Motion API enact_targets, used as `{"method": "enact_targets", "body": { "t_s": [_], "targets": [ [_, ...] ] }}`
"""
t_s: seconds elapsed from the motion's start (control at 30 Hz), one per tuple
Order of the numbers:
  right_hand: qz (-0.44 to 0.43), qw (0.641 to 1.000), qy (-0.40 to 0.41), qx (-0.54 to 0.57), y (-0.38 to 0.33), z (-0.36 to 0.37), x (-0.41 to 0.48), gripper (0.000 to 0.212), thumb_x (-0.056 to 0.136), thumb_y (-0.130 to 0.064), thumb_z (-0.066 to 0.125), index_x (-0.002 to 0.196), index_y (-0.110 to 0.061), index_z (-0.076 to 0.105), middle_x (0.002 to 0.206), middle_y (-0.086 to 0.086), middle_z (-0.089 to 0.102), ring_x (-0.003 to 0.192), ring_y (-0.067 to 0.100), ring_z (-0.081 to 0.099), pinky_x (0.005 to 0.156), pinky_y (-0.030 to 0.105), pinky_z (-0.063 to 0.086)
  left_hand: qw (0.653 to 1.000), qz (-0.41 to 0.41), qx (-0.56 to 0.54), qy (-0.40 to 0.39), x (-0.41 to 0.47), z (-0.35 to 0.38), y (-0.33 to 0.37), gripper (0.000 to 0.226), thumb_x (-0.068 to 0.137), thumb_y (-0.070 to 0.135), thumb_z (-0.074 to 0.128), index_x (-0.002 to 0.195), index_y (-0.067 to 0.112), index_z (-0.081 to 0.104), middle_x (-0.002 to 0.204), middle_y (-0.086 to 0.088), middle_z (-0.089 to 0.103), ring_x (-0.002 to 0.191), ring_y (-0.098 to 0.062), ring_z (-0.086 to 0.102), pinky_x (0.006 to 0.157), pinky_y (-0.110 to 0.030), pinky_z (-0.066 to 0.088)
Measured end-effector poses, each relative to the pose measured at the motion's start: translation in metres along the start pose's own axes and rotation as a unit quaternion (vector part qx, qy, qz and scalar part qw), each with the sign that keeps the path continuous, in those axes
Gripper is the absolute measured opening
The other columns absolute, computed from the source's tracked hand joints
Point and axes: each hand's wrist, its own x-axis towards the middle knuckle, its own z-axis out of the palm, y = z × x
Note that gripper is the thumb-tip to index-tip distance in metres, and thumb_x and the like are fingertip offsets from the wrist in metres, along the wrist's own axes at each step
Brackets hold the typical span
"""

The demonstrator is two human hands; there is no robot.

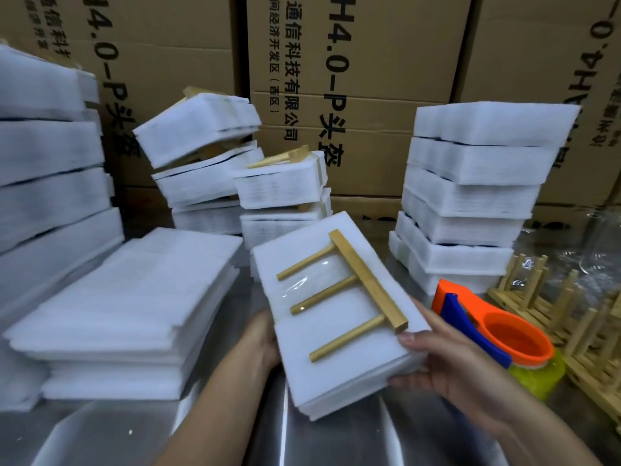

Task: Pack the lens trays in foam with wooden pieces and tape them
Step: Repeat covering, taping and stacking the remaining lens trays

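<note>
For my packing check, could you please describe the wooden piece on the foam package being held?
The wooden piece is pale, comb-shaped: one square bar with three round dowels at right angles. It lies flat on the white foam package, with glossy clear tape between the upper two dowels. The thumb of the right hand rests by the bar's near end.

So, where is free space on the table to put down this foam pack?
Bare steel table shows at the near edge, between the flat foam sheets on the left and the tape dispenser on the right. Behind the foam pack, packed stacks and wooden racks crowd it.
</note>
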Motion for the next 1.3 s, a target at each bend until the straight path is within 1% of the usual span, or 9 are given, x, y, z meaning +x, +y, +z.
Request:
{"method": "enact_targets", "body": {
  "t_s": [0.07,0.17,0.23,0.3,0.37,0.53,0.83,1.07,1.3],
  "targets": [
    [-0.011,0.999,0.005,0.033,-0.008,-0.003,0.003,0.067,0.054,-0.01,0.072,0.119,-0.026,0.065,0.114,0.009,0.069,0.094,0.026,0.068,0.062,0.038,0.058,0.999,-0.021,-0.015,-0.038,0.0,0.009,-0.001,0.033,0.097,0.007,0.04,0.077,0.0,0.065,0.075,-0.017,0.069,0.063,-0.029,0.067,0.058,-0.036,0.058],
    [-0.025,0.995,0.011,0.095,-0.022,-0.005,0.007,0.036,0.062,-0.017,0.065,0.097,-0.016,0.076,0.111,0.012,0.07,0.086,0.024,0.07,0.057,0.035,0.058,0.999,-0.034,-0.025,-0.024,0.003,0.015,-0.004,0.036,0.099,0.011,0.035,0.125,-0.007,0.053,0.12,-0.025,0.056,0.111,-0.039,0.053,0.102,-0.049,0.041],
    [-0.05,0.99,0.027,0.125,-0.036,-0.003,0.013,0.03,0.066,-0.016,0.061,0.092,-0.014,0.076,0.105,0.011,0.071,0.081,0.023,0.07,0.054,0.033,0.058,0.999,-0.044,-0.005,-0.019,0.004,0.019,-0.008,0.039,0.099,0.011,0.033,0.131,-0.006,0.048,0.115,-0.024,0.061,0.102,-0.036,0.059,0.094,-0.04,0.05],
    [-0.087,0.985,0.041,0.143,-0.054,0.003,0.021,0.034,0.07,-0.018,0.057,0.102,-0.013,0.068,0.101,0.009,0.071,0.08,0.022,0.071,0.053,0.031,0.058,0.999,-0.035,0.006,-0.007,0.007,0.02,-0.011,0.033,0.099,0.012,0.035,0.126,-0.002,0.048,0.091,-0.019,0.063,0.077,-0.026,0.062,0.061,-0.027,0.058],
    [-0.127,0.981,0.051,0.14,-0.076,0.011,0.032,0.034,0.073,-0.024,0.056,0.105,-0.016,0.063,0.096,0.005,0.07,0.079,0.019,0.069,0.051,0.026,0.055,0.999,-0.03,0.022,0.002,0.011,0.019,-0.012,0.02,0.099,0.011,0.041,0.115,0.004,0.05,0.082,-0.017,0.06,0.07,-0.024,0.061,0.047,-0.024,0.055],
    [-0.162,0.978,0.119,0.057,-0.138,0.021,0.058,0.012,0.088,-0.03,0.05,0.094,-0.023,0.058,0.083,-0.002,0.059,0.073,0.014,0.057,0.045,0.018,0.037,0.997,-0.029,0.062,-0.024,0.011,0.018,-0.012,0.006,0.095,0.009,0.05,0.095,0.007,0.056,0.077,-0.014,0.061,0.062,-0.02,0.067,0.051,-0.025,0.056],
    [-0.142,0.977,0.161,-0.015,-0.183,-0.002,0.065,0.033,0.084,-0.038,0.047,0.109,-0.017,0.048,0.083,-0.002,0.043,0.038,0.008,0.043,0.035,0.01,0.027,0.995,-0.035,0.087,-0.042,0.015,0.018,-0.013,0.011,0.097,0.012,0.047,0.102,0.006,0.055,0.077,-0.014,0.061,0.064,-0.02,0.065,0.052,-0.025,0.055],
    [-0.201,0.963,0.152,0.097,-0.189,0.041,0.11,0.025,0.081,-0.038,0.055,0.101,-0.024,0.053,0.103,-0.001,0.052,0.092,0.015,0.056,0.043,0.016,0.04,0.995,-0.029,0.077,-0.048,0.014,0.019,-0.012,0.008,0.096,0.011,0.047,0.095,0.009,0.054,0.07,-0.012,0.06,0.056,-0.019,0.064,0.05,-0.025,0.054],
    [-0.166,0.968,0.173,0.074,-0.191,0.107,0.197,0.013,0.088,-0.03,0.057,0.091,-0.019,0.051,0.107,0.01,0.049,0.096,0.026,0.053,0.058,0.03,0.058,0.993,-0.026,0.094,-0.06,0.017,0.019,-0.015,0.008,0.097,0.012,0.046,0.095,0.008,0.053,0.067,-0.011,0.057,0.05,-0.017,0.062,0.049,-0.025,0.054]
  ]
}}
